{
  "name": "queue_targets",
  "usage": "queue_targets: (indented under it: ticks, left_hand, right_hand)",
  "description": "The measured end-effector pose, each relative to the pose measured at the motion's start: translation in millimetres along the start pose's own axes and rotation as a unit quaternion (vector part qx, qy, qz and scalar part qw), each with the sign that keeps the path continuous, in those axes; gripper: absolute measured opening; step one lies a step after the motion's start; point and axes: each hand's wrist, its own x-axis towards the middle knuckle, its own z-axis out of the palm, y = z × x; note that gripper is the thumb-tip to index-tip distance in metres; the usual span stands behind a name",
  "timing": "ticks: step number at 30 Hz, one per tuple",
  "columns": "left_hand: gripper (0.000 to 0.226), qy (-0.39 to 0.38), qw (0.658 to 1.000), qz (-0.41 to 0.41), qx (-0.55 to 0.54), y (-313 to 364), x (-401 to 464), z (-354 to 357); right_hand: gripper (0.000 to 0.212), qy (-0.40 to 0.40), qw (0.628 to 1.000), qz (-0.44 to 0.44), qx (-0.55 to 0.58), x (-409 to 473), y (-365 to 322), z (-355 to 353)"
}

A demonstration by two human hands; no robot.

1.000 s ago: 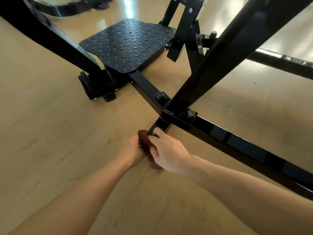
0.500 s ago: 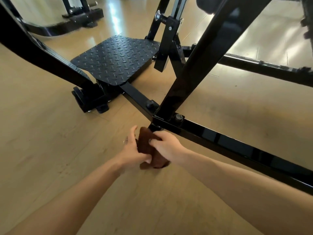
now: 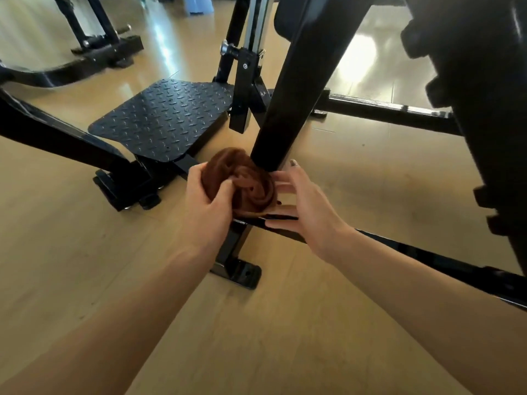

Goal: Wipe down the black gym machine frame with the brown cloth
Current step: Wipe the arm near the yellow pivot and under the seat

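The brown cloth [image 3: 245, 182] is bunched into a ball at the foot of the black frame's slanted post [image 3: 291, 104], just above the low floor rail [image 3: 445, 266]. My left hand [image 3: 206, 206] grips the cloth's left side with fingers and thumb curled into it. Against the cloth's right side lies my right hand [image 3: 302, 205], its fingers straight and spread. The joint where post and rail meet is hidden behind the cloth and hands.
A black diamond-plate footplate [image 3: 168, 118] lies left of the post, with an adjuster column [image 3: 245, 81] behind it. A dark weight stack [image 3: 484, 109] looms at the right. Another machine base [image 3: 94, 49] stands far left. Light wooden floor [image 3: 71, 252] surrounds everything.
The cloth has been lifted from the low rail end up to the post's foot and bunched. My left hand now grips it; my right hand has opened beside it. The view rose.
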Motion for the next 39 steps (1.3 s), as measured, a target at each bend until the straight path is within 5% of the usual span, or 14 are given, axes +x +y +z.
queue_targets:
  ticks: [4,9,17,20,26,35,39]
  left_hand:
    - [0.029,0.059,0.989,0.119,-0.066,65,19,15]
    - [0.035,0.035,0.963,0.268,-0.016,99,32,67]
    - [0.018,0.044,0.99,0.117,0.071,13,20,52]
    - [0.021,0.028,0.985,0.14,0.092,40,22,53]
    - [0.028,0.082,0.94,0.325,0.062,139,22,78]
    - [0.02,0.042,0.982,0.171,0.067,101,16,66]
    - [0.021,0.068,0.964,0.248,0.07,162,8,76]
  right_hand:
    - [0.041,0.129,0.984,-0.115,0.037,6,-28,-29]
    - [0.049,0.069,0.984,-0.138,0.087,21,-61,-16]
    - [0.038,0.05,0.987,-0.073,0.133,34,-55,5]
    - [0.037,0.052,0.986,-0.057,0.15,35,-55,5]
    - [0.035,0.079,0.981,-0.027,0.174,40,-61,5]
    - [0.041,0.115,0.98,0.028,0.162,18,-90,9]
    - [0.043,0.113,0.976,0.037,0.183,14,-117,5]
